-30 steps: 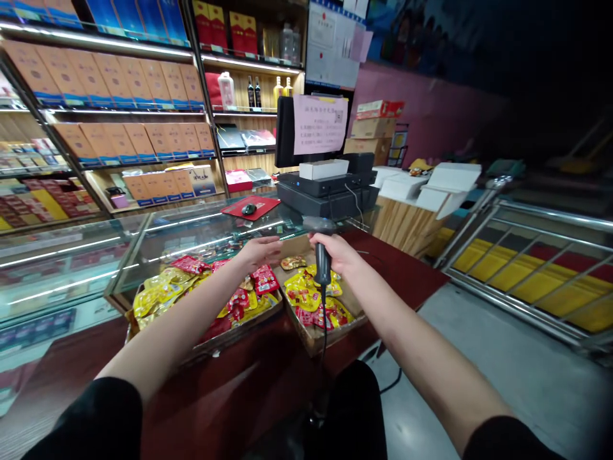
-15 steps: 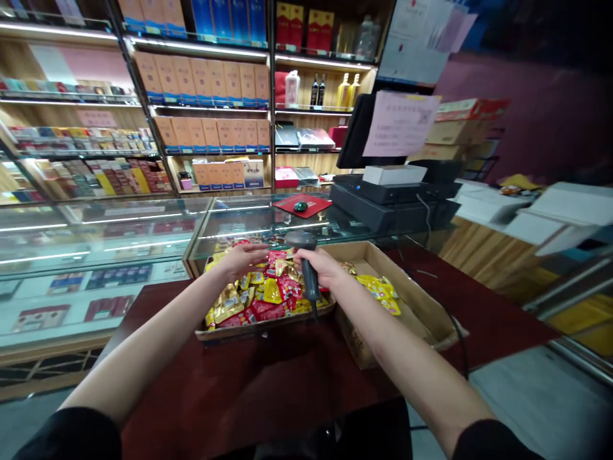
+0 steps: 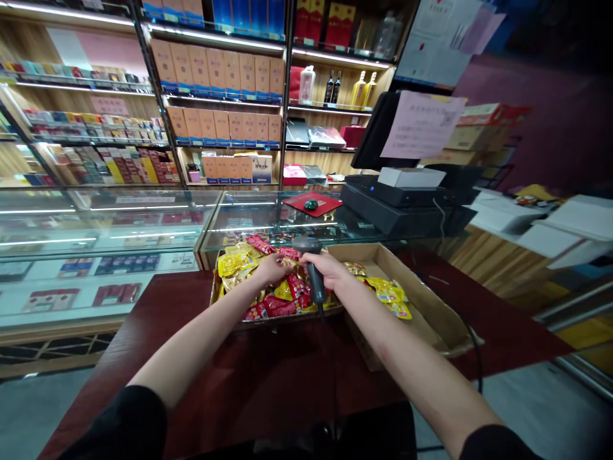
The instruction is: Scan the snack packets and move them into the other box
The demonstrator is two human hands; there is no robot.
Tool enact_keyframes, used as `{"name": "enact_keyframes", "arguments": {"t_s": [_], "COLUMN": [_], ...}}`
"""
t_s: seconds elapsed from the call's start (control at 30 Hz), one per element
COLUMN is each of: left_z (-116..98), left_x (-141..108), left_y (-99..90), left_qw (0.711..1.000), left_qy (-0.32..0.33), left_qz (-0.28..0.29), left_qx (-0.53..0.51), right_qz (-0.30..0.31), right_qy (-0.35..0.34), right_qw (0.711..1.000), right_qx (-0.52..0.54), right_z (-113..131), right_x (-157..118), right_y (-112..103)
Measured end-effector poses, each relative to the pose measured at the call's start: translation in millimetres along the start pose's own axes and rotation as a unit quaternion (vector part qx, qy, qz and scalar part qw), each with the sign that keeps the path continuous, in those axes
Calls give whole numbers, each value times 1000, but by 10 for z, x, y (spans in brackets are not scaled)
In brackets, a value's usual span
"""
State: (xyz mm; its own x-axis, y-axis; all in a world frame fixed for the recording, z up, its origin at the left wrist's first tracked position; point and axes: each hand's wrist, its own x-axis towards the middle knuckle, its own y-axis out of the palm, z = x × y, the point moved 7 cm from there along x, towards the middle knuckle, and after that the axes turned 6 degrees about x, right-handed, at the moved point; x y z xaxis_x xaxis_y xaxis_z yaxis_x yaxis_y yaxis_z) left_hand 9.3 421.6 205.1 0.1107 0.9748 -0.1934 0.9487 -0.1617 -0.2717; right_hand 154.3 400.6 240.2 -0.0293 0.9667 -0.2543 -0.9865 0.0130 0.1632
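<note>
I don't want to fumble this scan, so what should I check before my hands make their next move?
1. Right hand has a firm grip on the scanner: ok, it is closed around the handle.
2. Left hand is at the packets in the fuller box: ok.
3. One packet is secured in the left fingers: cannot tell, the fingertips blend into the pile.
4. Scanner faces a barcode: cannot tell, no readable code shows.
5. Emptier box has room: ok, bare cardboard shows.
6. Cord runs free: cannot tell, much of it is hard to see.
</note>
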Motion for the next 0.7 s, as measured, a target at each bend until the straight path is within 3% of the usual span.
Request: {"name": "enact_keyframes", "arguments": {"t_s": [0.13,0.27,0.37,0.5,0.7], "left_z": [-29,-98,-147,-184,-64], "left_x": [-44,-179,-259,-308,-306], "left_y": [-30,-69,-154,-239,-223], "left_qw": [999,984,977,973,965], "left_qy": [18,-4,-30,-52,-80], "left_qz": [-21,36,86,124,100], "left_qx": [-41,-176,-193,-190,-230], "right_qz": [7,10,10,66,104], "right_qy": [-6,-42,-50,-17,4], "right_qw": [1000,999,998,996,991], "right_qx": [15,25,20,51,83], "right_z": [6,134,208,165,36], "right_x": [-114,-248,-335,-425,-511], "right_y": [-3,-73,-125,-37,89]}}
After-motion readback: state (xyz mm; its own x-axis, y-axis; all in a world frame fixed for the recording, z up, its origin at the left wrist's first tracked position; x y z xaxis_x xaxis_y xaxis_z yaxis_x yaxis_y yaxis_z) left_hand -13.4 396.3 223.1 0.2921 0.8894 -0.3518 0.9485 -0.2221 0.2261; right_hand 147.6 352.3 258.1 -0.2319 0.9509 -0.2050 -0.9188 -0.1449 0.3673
